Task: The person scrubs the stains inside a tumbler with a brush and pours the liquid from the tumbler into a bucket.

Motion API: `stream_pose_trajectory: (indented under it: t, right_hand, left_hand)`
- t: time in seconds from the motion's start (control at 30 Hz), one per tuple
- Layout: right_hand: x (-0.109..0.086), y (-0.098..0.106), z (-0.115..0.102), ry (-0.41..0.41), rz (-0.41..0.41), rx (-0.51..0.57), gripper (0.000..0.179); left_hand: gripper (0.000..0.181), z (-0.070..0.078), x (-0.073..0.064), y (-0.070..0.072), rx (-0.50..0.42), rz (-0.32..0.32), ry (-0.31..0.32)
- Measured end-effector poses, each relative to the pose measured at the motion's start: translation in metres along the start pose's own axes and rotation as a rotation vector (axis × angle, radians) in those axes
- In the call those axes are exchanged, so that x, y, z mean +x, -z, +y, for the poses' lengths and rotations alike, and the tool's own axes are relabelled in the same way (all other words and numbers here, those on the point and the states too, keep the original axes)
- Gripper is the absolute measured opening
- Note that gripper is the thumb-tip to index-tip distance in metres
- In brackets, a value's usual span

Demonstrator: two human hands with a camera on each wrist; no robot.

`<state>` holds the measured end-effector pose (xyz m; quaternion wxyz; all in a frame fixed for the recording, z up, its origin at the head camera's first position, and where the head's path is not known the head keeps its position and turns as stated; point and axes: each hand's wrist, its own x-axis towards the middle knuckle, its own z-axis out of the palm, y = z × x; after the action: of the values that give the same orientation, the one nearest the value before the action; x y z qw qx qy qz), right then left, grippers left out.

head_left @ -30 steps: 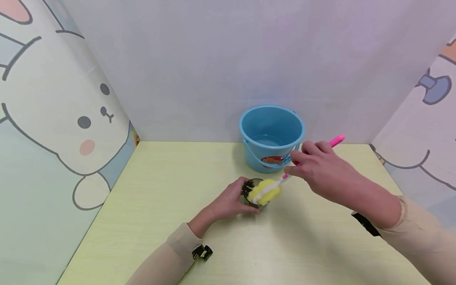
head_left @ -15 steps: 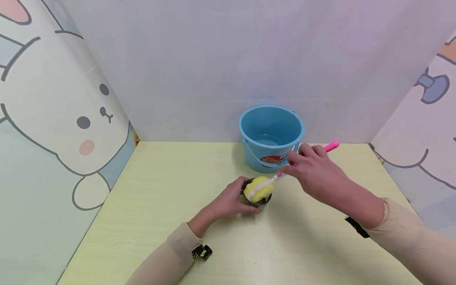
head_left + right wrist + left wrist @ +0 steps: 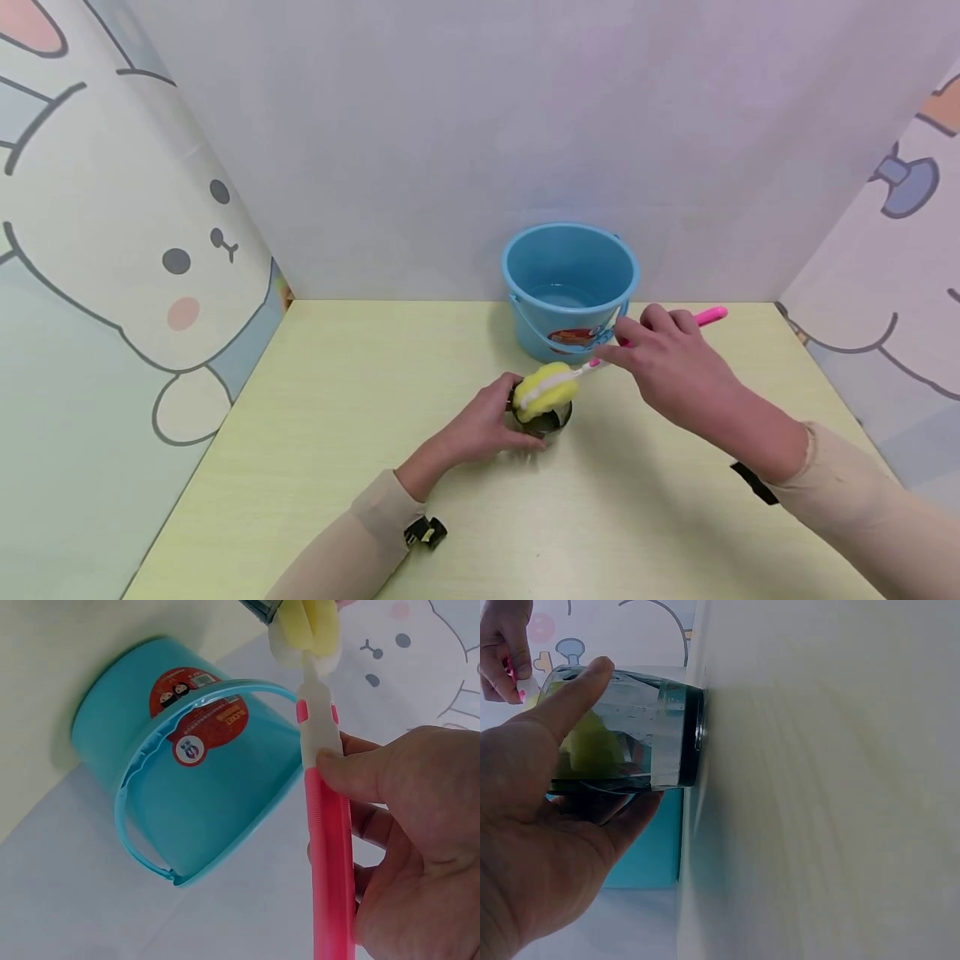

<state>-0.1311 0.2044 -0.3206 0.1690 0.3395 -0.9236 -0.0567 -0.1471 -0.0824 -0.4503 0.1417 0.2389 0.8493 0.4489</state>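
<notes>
1. Pale green worktop [image 3: 337, 467] carries a blue bucket [image 3: 570, 287] by the back wall
2. Left hand [image 3: 480, 425] grips a glass [image 3: 542, 417] standing mid-worktop
3. Right hand [image 3: 671, 362] holds a pink brush [image 3: 652, 332], its yellow sponge [image 3: 545, 388] at the glass's mouth

Counted: two hands, three things, one surface.
One glass [image 3: 542, 414] in the left hand's [image 3: 480, 429] fingers; one sponge brush [image 3: 570, 379] in the right hand's [image 3: 675, 371] fingers; one bucket [image 3: 570, 287] just beyond those fingers; all above one surface [image 3: 337, 433].
</notes>
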Motion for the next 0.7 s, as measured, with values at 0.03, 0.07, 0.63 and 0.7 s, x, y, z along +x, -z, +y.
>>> stream_pose_trajectory:
  t: [0.03, 0.07, 0.63, 0.7]
  right_hand:
    - [-0.001, 0.000, 0.001, -0.008, -0.009, 0.003, 0.058]
    - [-0.002, -0.001, 0.002, -0.017, -0.019, 0.004, 0.060]
    - [-0.029, -0.008, 0.023, -0.123, -0.058, 0.148, 0.046]
    - [-0.032, -0.011, 0.024, -0.127, -0.050, 0.171, 0.045]
  left_hand:
    - [0.087, 0.000, 0.000, 0.000, -0.001, -0.001, 0.002]
    - [0.087, 0.000, 0.000, 0.000, -0.003, -0.002, 0.003]
    - [0.089, -0.004, 0.002, -0.001, 0.008, 0.003, -0.002]
    - [0.088, -0.004, 0.002, -0.001, 0.002, 0.003, 0.000]
